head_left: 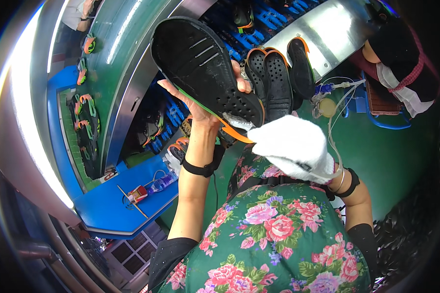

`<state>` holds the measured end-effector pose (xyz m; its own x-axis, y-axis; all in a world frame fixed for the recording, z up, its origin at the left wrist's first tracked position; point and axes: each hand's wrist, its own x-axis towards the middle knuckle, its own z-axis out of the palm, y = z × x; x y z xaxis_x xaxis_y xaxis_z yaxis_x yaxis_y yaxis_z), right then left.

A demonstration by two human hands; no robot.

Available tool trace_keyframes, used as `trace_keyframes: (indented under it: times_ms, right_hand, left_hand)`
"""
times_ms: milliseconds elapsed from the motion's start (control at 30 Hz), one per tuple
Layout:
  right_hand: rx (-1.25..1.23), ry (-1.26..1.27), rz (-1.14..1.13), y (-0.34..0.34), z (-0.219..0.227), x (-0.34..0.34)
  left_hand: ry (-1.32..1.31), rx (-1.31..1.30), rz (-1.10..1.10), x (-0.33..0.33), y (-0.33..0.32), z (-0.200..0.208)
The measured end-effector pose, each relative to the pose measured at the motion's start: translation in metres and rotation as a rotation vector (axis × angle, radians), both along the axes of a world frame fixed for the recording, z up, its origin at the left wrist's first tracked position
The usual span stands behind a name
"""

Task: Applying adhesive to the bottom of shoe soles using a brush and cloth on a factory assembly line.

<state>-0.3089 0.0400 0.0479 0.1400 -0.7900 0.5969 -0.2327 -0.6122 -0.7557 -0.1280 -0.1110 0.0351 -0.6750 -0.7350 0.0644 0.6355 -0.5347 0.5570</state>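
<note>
My bare left hand [204,108] grips a large black shoe sole [193,61] with an orange and green rim, thumb on one side and fingertips on the other. The sole is tilted, its inner face with slots and small holes toward me. My right hand [294,147], in a white knit glove, is closed at the heel end. A pale, shiny strip [237,122] lies there along the heel rim, touching the glove's fingertips; I cannot tell what it is. Just beyond, several black perforated soles [278,80] with orange rims stand close together.
A metal-edged machine with a green conveyor belt [117,53] runs along the left, carrying shoe parts. On the blue table [107,205] are a bottle [162,182] and a small red box [138,194]. Thin tubing [330,132] hangs by my right wrist. Another person [401,58] sits at far right.
</note>
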Motion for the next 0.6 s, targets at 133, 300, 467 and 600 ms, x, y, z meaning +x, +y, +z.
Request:
trace_keyframes:
  times_ms: [133, 300, 467, 600]
  right_hand:
    - [0.097, -0.084, 0.001, 0.001, 0.001, -0.002]
    - [0.078, -0.048, -0.075, -0.004, 0.008, -0.008]
    - [-0.006, 0.074, -0.121, -0.006, 0.002, -0.001]
    - [0.060, 0.055, -0.063, -0.013, 0.007, -0.011]
  left_hand:
    - [0.004, 0.029, 0.042, -0.004, 0.004, 0.003]
    - [-0.081, 0.130, 0.115, -0.012, 0.005, 0.004]
    - [-0.161, 0.236, 0.140, -0.024, 0.009, 0.006]
    - [-0.161, 0.272, 0.150, -0.026, 0.005, -0.002]
